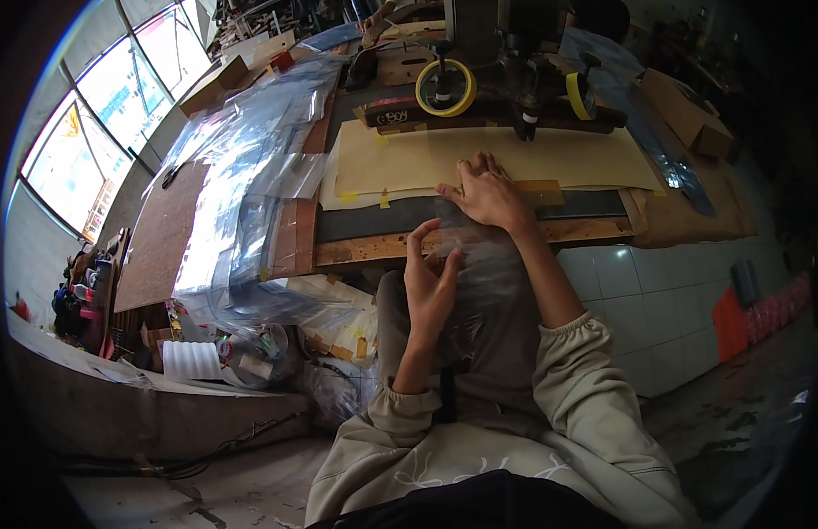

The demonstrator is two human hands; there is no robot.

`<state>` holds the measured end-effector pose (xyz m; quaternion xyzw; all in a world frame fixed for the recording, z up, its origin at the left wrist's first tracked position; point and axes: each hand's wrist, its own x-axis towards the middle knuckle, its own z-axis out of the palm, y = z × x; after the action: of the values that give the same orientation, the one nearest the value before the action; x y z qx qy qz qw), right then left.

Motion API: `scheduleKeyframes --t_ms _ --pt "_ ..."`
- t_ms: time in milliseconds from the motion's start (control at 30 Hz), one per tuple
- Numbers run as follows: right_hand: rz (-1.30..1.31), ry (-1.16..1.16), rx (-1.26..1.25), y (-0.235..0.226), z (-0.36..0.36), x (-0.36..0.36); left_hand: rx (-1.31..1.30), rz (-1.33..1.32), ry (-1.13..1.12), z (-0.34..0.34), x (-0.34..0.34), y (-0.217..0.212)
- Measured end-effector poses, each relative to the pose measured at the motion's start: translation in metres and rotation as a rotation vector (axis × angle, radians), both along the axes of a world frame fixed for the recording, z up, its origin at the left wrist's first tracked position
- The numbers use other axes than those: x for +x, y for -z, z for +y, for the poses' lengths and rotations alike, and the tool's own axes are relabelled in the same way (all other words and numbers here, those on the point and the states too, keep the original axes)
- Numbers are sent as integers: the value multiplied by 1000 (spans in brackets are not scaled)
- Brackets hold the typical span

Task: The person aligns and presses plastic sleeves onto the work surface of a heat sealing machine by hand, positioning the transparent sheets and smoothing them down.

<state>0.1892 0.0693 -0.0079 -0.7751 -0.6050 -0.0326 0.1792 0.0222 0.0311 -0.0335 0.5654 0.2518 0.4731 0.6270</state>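
Note:
My left hand [431, 286] is raised before the table's front edge, its fingers curled. A piece of clear plastic film [488, 278] hangs from between the thumb and fingers, over my lap; its outline is faint. My right hand [490, 196] lies palm down with spread fingers on a cream board [409, 159]. Strips of yellow tape [385, 198] stick to the board's near edge, and a brown strip [543, 192] lies beside my right wrist. Under the board is a dark grey pad [382, 223] on a wooden-edged table [356, 253].
A machine head with a dark bar [400, 115] stands over the board's far side, carrying yellow tape rolls [470, 91]. Stacked clear plastic sheets [241, 167] cover the left side. At the right are a cardboard box [687, 113] and brown paper [691, 216]. Another person's hand [374, 18] shows far back.

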Motion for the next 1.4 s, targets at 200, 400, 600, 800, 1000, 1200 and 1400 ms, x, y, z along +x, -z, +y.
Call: scheduleKeyframes --t_ms 200,400,600,800,1000,1200,1400 --pt "23 19 -53 -3 9 7 24 43 0 9 7 -4" --pt "-29 56 -44 -2 9 5 42 83 -26 11 8 -2" --pt "-17 31 -56 -1 9 7 49 99 -35 11 8 -1" --pt "-45 63 -74 -7 7 4 36 79 -16 10 9 -5" --pt "-61 69 -65 -7 7 4 47 63 -10 18 12 5" --pt "-55 67 -46 -9 3 1 74 94 19 21 10 7" --pt "-15 17 158 -10 -37 -13 134 57 26 20 10 7"
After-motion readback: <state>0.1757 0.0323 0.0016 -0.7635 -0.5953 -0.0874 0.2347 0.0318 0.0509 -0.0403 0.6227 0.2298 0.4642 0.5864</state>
